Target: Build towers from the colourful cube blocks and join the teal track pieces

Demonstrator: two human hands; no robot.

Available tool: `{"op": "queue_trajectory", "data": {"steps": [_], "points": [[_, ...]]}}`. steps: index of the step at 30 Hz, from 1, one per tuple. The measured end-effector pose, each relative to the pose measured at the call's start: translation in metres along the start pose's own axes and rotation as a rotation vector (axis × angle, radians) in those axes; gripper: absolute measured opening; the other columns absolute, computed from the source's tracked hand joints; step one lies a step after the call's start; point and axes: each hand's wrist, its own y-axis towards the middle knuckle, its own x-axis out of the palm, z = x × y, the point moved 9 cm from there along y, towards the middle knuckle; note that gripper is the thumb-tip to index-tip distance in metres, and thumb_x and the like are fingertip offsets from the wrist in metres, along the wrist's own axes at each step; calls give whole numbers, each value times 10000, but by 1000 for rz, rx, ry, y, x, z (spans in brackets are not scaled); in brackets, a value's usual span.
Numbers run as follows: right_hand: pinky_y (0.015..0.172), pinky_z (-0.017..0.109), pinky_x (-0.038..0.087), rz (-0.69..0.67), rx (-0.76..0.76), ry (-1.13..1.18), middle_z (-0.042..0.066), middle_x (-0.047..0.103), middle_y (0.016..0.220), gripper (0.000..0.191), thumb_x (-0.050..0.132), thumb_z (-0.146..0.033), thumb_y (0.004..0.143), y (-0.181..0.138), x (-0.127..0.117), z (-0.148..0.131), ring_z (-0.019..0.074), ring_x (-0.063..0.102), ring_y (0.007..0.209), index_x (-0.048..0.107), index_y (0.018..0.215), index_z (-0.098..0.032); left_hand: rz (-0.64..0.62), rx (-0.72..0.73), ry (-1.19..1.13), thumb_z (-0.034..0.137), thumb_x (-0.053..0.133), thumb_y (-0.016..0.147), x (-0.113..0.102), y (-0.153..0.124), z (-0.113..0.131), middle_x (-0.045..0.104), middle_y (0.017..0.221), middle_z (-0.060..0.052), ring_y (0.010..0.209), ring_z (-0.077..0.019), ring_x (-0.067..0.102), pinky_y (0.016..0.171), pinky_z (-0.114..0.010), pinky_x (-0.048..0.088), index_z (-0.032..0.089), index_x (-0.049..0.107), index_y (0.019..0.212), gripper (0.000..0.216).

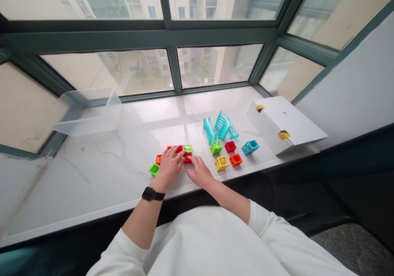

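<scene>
A cluster of cube-shaped plastic building blocks lies on the white sill: a red block (pixel 174 148), a light green block (pixel 188 148) and a second red block (pixel 188 160) among them. My left hand (pixel 170 165), with a black watch at the wrist, lies over the cluster with fingers stretched out, hiding part of it. Beside its left edge are an orange block (pixel 158 159) and a green block (pixel 154 169). At the right end my right hand (pixel 200 172) has thumb and forefinger apart, the forefinger touching the second red block.
Loose blocks lie to the right: green (pixel 216 147), dark red (pixel 230 146), yellow (pixel 222 163), orange (pixel 236 159) and blue (pixel 250 147). Behind them are clear turquoise track pieces (pixel 224 126). A clear bin (pixel 89 124) stands left, a white box (pixel 286 122) right. Windows border the sill.
</scene>
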Motion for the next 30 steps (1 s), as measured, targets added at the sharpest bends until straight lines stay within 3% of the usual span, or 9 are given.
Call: {"op": "queue_trajectory", "data": {"steps": [13, 19, 23, 30], "points": [[1124, 453, 534, 10, -69, 126, 70, 707, 1339, 500, 654, -127, 893, 4, 2, 6, 250, 672, 1256, 666, 1363, -297, -36, -3, -49, 367, 437, 1090, 8, -2, -5, 551, 1637, -8, 1566, -364, 404, 1290, -640, 272, 376, 593, 1550, 486], [980, 402, 585, 44, -44, 158, 47, 748, 1163, 339, 608, -143, 915, -8, 2, 9, 223, 720, 1033, 724, 1203, -278, -31, -17, -52, 380, 419, 1099, 6, -2, -5, 543, 1641, -11, 1576, -365, 395, 1292, -647, 270, 352, 591, 1555, 487], [936, 390, 587, 90, -56, 148, 49, 738, 1092, 277, 607, -145, 899, -17, -2, 8, 227, 703, 986, 720, 1121, -266, -19, -23, -53, 360, 440, 1088, 4, -1, -4, 589, 1603, -18, 1561, -356, 421, 1290, -636, 279, 354, 617, 1528, 475], [800, 351, 574, 205, 29, 250, 18, 692, 926, 111, 560, -217, 876, -25, -14, 14, 211, 658, 844, 642, 939, -257, -2, -5, -60, 305, 441, 1081, 0, -2, -4, 636, 1554, -29, 1530, -347, 452, 1281, -621, 293, 325, 664, 1472, 451]]}}
